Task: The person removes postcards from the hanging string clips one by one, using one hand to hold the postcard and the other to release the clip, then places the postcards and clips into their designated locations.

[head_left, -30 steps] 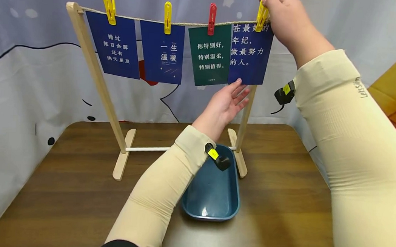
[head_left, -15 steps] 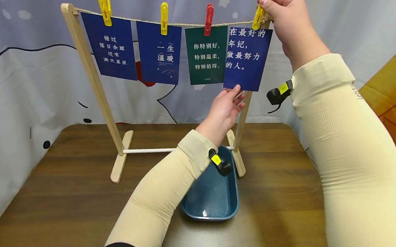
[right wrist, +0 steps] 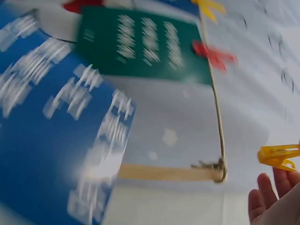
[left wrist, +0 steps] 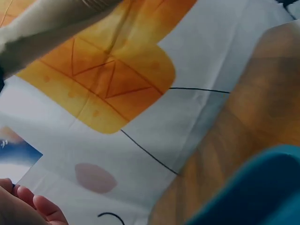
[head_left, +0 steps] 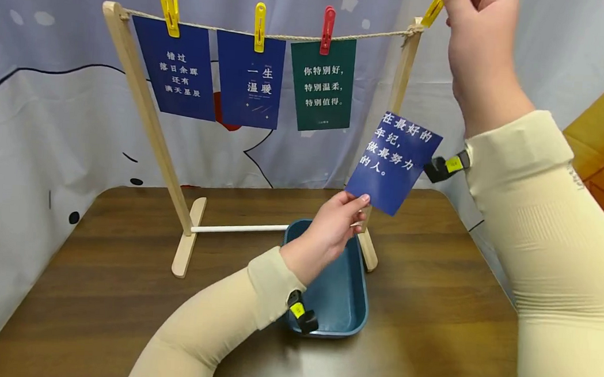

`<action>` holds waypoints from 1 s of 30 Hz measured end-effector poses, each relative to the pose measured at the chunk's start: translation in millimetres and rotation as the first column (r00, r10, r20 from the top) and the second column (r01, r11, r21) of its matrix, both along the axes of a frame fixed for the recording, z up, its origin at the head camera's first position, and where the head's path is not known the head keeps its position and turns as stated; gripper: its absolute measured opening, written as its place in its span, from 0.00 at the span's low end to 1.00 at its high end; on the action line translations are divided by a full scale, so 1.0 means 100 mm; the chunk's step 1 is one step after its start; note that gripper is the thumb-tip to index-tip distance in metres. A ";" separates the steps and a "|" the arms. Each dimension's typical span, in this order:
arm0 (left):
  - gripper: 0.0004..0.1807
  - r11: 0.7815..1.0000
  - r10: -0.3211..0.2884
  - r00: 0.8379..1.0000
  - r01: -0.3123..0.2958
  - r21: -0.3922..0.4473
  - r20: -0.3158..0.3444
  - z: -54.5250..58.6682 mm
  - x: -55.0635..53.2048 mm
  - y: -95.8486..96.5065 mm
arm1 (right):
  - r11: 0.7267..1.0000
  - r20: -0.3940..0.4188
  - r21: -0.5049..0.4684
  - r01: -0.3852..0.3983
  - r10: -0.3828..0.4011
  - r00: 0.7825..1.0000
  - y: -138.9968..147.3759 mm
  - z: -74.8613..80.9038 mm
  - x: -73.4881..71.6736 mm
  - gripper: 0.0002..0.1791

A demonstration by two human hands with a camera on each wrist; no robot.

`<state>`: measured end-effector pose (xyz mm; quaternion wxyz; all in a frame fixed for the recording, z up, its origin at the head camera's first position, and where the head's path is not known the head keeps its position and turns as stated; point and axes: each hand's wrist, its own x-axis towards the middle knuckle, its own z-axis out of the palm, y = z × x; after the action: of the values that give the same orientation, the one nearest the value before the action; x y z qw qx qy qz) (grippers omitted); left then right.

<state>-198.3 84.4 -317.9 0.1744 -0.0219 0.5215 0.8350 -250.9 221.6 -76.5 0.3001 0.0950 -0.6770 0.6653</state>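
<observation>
My left hand pinches the lower edge of a blue card with white lettering; the card tilts in the air in front of the rack's right post. Up at the right, past the end of the rope, my right hand holds a yellow clothespin, which is off the line. In the right wrist view that clothespin sits at the fingertips, and the blue card looks blurred. Only a corner of the card shows in the left wrist view, above the left fingers.
A rope spans a wooden rack. On it hang two blue cards under yellow clothespins and a green card under a red clothespin. A blue basin stands on the wooden table below.
The right-hand blue card has come off the rope and moved down, tilting, in my left hand. My right hand has lifted the yellow clothespin away, up and to the right.
</observation>
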 end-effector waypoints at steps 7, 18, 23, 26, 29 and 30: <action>0.06 0.996 0.072 0.997 -0.074 -0.051 -0.042 -0.30 0.31 -0.67 | 0.882 0.134 0.471 -0.017 -0.052 0.990 -0.06 -0.72 0.46 0.18; 0.13 0.963 0.242 0.969 -0.235 -0.128 0.041 -0.52 0.63 -1.54 | 0.313 0.350 0.880 -0.356 0.078 0.934 -0.38 -2.35 0.52 0.16; 0.13 0.951 0.256 0.963 -0.234 -0.203 0.088 -0.66 0.71 -1.81 | 0.070 0.386 0.916 -0.394 0.103 0.917 -0.49 -2.79 0.45 0.16; 0.11 0.950 0.244 0.960 -0.208 -0.234 0.135 -0.78 0.75 -1.94 | -0.017 0.426 0.905 -0.426 0.083 0.901 -0.53 -2.95 0.41 0.17; 0.12 0.951 0.225 0.955 -0.171 -0.259 0.194 -0.91 0.79 -2.04 | -0.076 0.453 0.890 -0.449 0.055 0.890 -0.56 -3.05 0.38 0.17; 0.13 0.952 0.216 0.953 -0.156 -0.265 0.214 -0.95 0.80 -2.06 | -0.088 0.457 0.887 -0.453 0.046 0.888 -0.56 -3.08 0.37 0.17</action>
<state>-118.3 -122.0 -413.3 0.1523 -0.1937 0.5910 0.7681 -213.9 165.3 -384.7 -0.0918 0.3098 -0.9460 0.0265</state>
